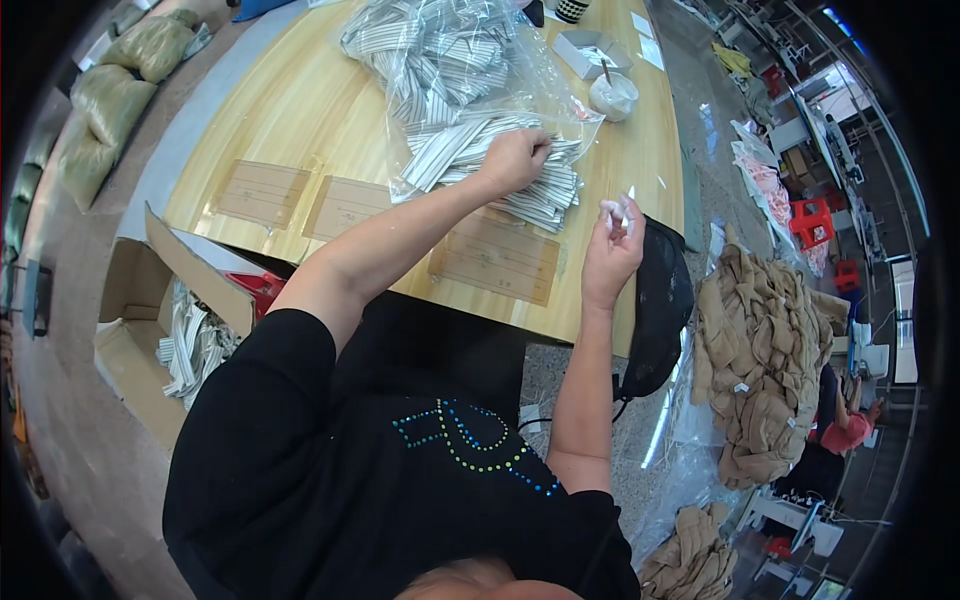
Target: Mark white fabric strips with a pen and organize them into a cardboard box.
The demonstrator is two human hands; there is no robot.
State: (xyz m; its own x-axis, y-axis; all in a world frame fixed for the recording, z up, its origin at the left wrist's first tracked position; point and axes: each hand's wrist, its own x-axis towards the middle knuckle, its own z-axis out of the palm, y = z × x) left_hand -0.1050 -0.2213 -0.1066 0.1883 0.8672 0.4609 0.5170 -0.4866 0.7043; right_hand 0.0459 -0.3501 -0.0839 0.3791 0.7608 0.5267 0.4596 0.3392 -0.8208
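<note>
My left hand point(517, 160) lies over a stack of grey-and-white striped cloth pieces point(545, 200) on the table, its fingers curled closed. Whatever its fingertips pinch is hidden. A clear plastic bag point(570, 105) holds more striped cloth point(440, 60) and reaches down to the stack. To the right of the stack, near the table's edge, my right hand point(614, 255) is raised with its fingers bent together. White covering or residue shows on those fingertips, and a small white point sticks up there; I cannot tell what it is.
On the wooden table point(290, 110), flat brown card patterns point(495, 262) lie taped down. Beyond my right hand stand a whitish tub point(614, 97) with a stick and a white box point(590, 52). A black bag point(660, 310) hangs at the right edge. A carton point(135, 350) sits lower left.
</note>
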